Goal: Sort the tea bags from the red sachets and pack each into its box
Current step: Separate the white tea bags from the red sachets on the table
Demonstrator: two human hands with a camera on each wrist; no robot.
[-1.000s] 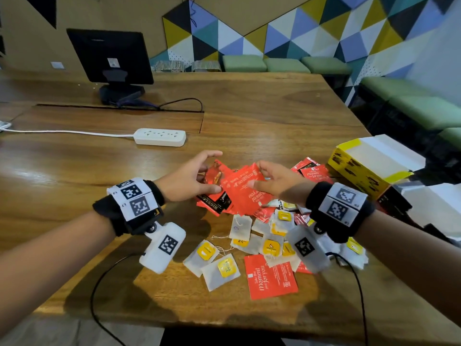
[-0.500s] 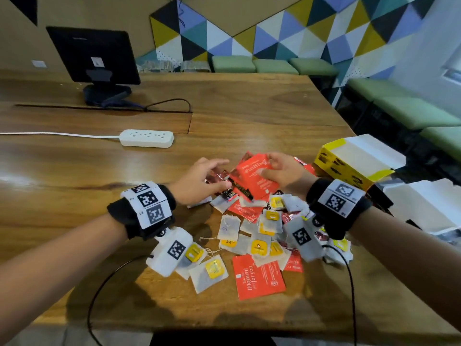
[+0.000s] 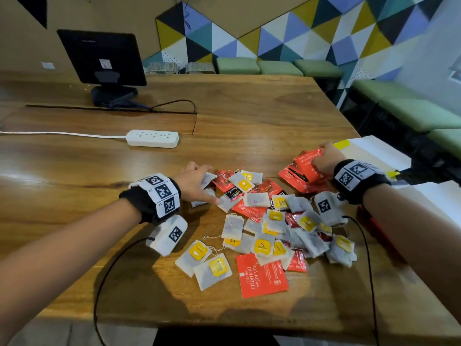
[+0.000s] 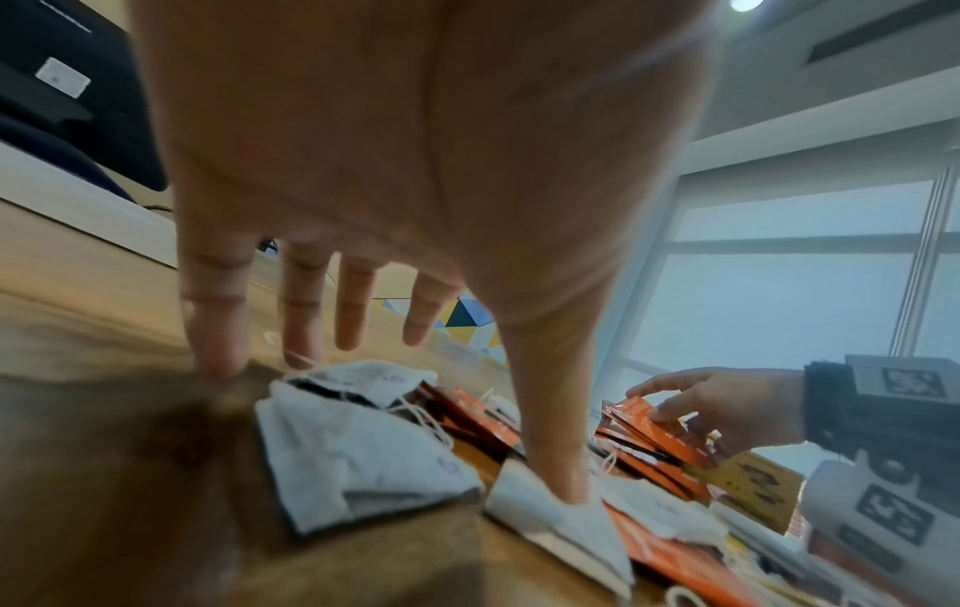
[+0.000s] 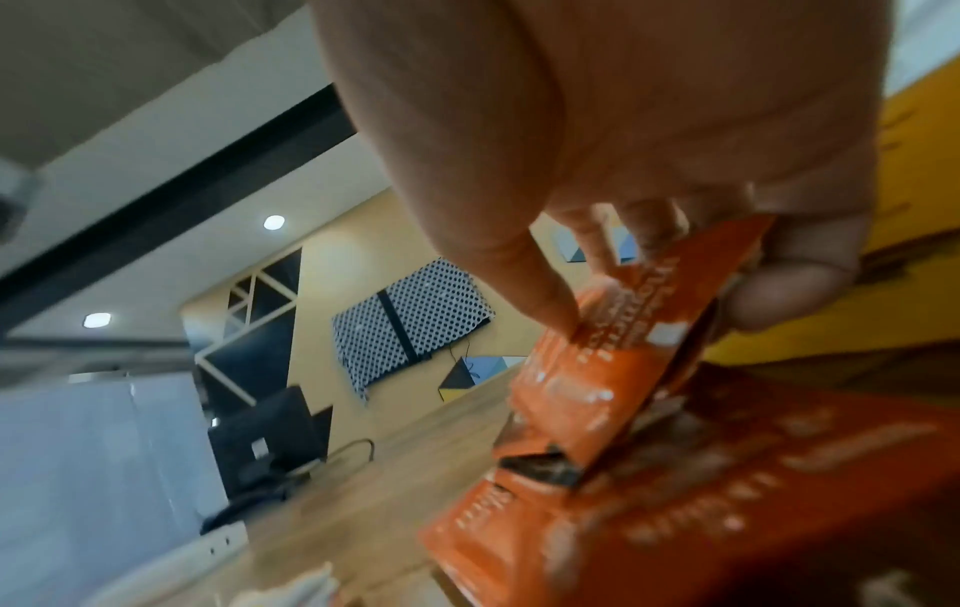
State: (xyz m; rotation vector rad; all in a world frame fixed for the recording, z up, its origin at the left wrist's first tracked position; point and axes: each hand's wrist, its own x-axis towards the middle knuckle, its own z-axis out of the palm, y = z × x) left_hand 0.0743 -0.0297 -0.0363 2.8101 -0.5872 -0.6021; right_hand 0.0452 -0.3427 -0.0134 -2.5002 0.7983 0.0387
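The right hand [image 3: 325,161] holds a small stack of red sachets [image 3: 308,164] at the far right of the pile, its grip narrow, thumb on top and fingers curled beneath, as the right wrist view shows. The stack is lifted just above other red sachets lying on the bench [image 3: 124,171] and sits just beside the yellow box [image 3: 341,144], whose white flap stands open behind the hand.

The left hand [image 3: 193,179] is spread wide over the left edge of the pile, fingers straight. In the left wrist view its thumb [image 4: 556,451] presses down on one white tea bag [image 4: 556,521], while the other fingertips [image 4: 218,353] reach down beside a second tea bag [image 4: 358,451]; nothing is gripped.

Between the two hands lies the mixed heap: white tea bags with yellow tags [image 3: 263,245] overlapping loose red sachets. One large red sachet [image 3: 262,277] lies flat at the near edge of the heap, and two tea bags [image 3: 204,260] lie just left of it.

Farther back on the bench sit a white power strip [image 3: 152,138] and a dark monitor [image 3: 102,57].
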